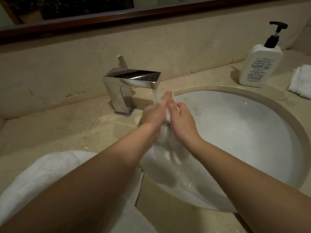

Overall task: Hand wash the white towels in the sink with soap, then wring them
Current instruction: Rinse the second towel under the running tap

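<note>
Wet white towel (165, 145): bunched between the two palms over the left part of the sink (252, 132), its lower end hanging down into the basin. Part of the cloth shows between the hands near the fingertips; the rest trails below the wrists, blurred.

Left hand (154, 115): palm turned inward against the towel, fingers (165, 97) straight and pointing toward the faucet, pressing the cloth rather than wrapped round it. Running water (157, 95) falls just beside the fingertips.

Right hand (180, 121): palm facing the left one, pressed on the opposite side of the towel; its fingers are lightly bent over the cloth's upper edge. Whether they truly pinch it cannot be told from this view.

Both forearms come in from the lower edge and converge at the towel, wrists close together above the basin.

Surroundings: chrome faucet (131, 84) at the sink's back left, spout over the hands. Basin interior wet, droplets across it. Beige stone tabletop (58, 128) around the sink, with wet patches left of the rim. A second white towel (50, 174) lies on the tabletop at the near left, partly under the left forearm. White pump bottle (260, 64) with black pump stands at the back right, well apart from the hands. Folded white cloth (301, 81) at the right edge, beside the bottle. Dark wooden mirror frame (117, 15) above the backsplash.
</note>
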A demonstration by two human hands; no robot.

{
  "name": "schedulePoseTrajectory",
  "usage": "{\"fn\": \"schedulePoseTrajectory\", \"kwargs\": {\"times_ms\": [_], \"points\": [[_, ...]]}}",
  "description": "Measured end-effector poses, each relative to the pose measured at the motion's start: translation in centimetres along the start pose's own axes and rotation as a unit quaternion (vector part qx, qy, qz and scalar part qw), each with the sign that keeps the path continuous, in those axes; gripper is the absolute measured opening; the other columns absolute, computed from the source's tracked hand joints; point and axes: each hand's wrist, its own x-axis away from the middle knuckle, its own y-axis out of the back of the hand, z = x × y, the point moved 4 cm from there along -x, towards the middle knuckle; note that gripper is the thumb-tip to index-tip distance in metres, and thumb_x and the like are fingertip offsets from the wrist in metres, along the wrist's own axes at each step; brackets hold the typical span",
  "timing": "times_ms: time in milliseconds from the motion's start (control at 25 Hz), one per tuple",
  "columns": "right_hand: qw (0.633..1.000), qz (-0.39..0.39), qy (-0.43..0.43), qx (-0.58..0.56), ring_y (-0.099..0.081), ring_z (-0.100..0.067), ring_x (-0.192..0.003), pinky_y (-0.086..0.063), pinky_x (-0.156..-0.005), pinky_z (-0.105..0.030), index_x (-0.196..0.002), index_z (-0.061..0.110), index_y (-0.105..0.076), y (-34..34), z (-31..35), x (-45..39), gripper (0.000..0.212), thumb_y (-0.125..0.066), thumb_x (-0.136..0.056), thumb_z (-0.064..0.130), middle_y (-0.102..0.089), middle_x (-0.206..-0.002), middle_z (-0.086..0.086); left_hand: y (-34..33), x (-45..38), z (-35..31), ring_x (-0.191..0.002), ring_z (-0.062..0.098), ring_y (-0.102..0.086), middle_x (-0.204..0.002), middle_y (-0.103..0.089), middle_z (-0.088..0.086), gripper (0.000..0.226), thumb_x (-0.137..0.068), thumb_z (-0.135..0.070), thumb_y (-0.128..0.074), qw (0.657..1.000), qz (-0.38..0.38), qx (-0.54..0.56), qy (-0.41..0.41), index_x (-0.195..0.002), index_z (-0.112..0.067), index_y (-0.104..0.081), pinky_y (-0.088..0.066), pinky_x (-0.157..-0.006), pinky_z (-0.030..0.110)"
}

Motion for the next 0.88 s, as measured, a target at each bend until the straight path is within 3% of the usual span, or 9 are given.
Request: {"fn": "schedulePoseTrajectory", "kwargs": {"times_ms": [120, 200, 320, 520, 640, 760, 880], "points": [[0.998, -0.012, 0.033, 0.061, -0.061, -0.021, -0.099, -0.047, -0.084, -0.039, -0.113, 0.016, -0.061, -0.9, 0.2, 0.2, 0.084, -0.015, -0.088, 0.082, -0.066, -0.104, -0.001, -0.1, 0.2, -0.2, -0.091, 0.028, -0.073, -0.097, -0.076, 0.005, 0.101, -0.048, -0.097, -0.051, 1.000, -0.016, -0.026, -0.003, -0.103, -0.015, -0.074, -0.057, -0.092, 0.045], [0.994, -0.041, 0.061, 0.078, -0.061, -0.025, -0.097, -0.047, -0.087, -0.041, -0.103, 0.013, -0.064, -0.7, 0.4, -0.5, 0.072, -0.019, -0.097, 0.069, -0.067, -0.099, -0.004, -0.1, 0.1, -0.3, -0.088, 0.027, -0.072, -0.094, -0.076, 0.005, 0.088, -0.060, -0.089, -0.054, 0.999, -0.024, -0.033, 0.007, -0.100, -0.013, -0.074, -0.057, -0.092, 0.042], [0.992, -0.053, 0.084, 0.078, -0.060, -0.025, -0.087, -0.043, -0.078, -0.038, -0.086, 0.012, -0.062, -0.5, 0.4, -1.2, 0.053, -0.029, -0.107, 0.048, -0.065, -0.085, -0.003, -0.1, -0.2, -0.3, -0.085, 0.027, -0.072, -0.090, -0.076, 0.005, 0.074, -0.067, -0.081, -0.059, 0.999, -0.025, -0.025, 0.005, -0.097, -0.014, -0.074, -0.057, -0.091, 0.041], [0.992, -0.046, 0.095, 0.070, -0.059, -0.020, -0.068, -0.040, -0.061, -0.033, -0.068, 0.014, -0.058, 0.0, 0.1, -1.2, 0.054, -0.036, -0.107, 0.044, -0.062, -0.065, 0.000, 0.3, -0.3, -0.1, -0.086, 0.027, -0.073, -0.091, -0.077, 0.003, 0.062, -0.076, -0.072, -0.065, 0.998, -0.034, -0.044, -0.006, -0.097, -0.015, -0.074, -0.058, -0.092, 0.042], [0.994, -0.055, 0.089, 0.045, -0.055, -0.015, -0.060, -0.041, -0.058, -0.032, -0.064, 0.014, -0.056, 0.7, 0.1, -1.3, 0.055, -0.040, -0.106, 0.044, -0.059, -0.060, 0.002, 0.3, 0.6, -0.6, -0.096, 0.028, -0.070, -0.101, -0.074, 0.002, 0.076, -0.077, -0.085, -0.048, 0.995, -0.034, -0.095, -0.016, -0.102, -0.018, -0.073, -0.053, -0.098, 0.042], [0.992, -0.082, 0.032, -0.089, -0.064, -0.020, -0.069, -0.051, -0.069, -0.034, -0.074, 0.013, -0.063, 2.7, -0.1, -1.9, 0.051, -0.041, -0.106, 0.046, -0.068, -0.073, -0.004, -0.4, 1.1, -0.2, -0.114, 0.023, -0.065, -0.122, -0.070, -0.002, 0.098, -0.058, -0.099, -0.044, 0.996, 0.067, -0.053, -0.016, -0.120, -0.027, -0.069, -0.047, -0.107, 0.044], [0.975, -0.076, -0.021, -0.206, -0.072, -0.015, -0.078, -0.056, -0.072, -0.027, -0.089, 0.014, -0.070, 3.9, 0.0, -1.6, 0.044, -0.039, -0.107, 0.039, -0.075, -0.085, -0.003, -1.5, 1.8, -0.5, -0.127, 0.010, -0.050, -0.133, -0.057, -0.013, 0.075, -0.085, -0.085, -0.043, 0.984, 0.161, -0.060, -0.050, -0.138, -0.035, -0.058, -0.035, -0.108, 0.029]]}}
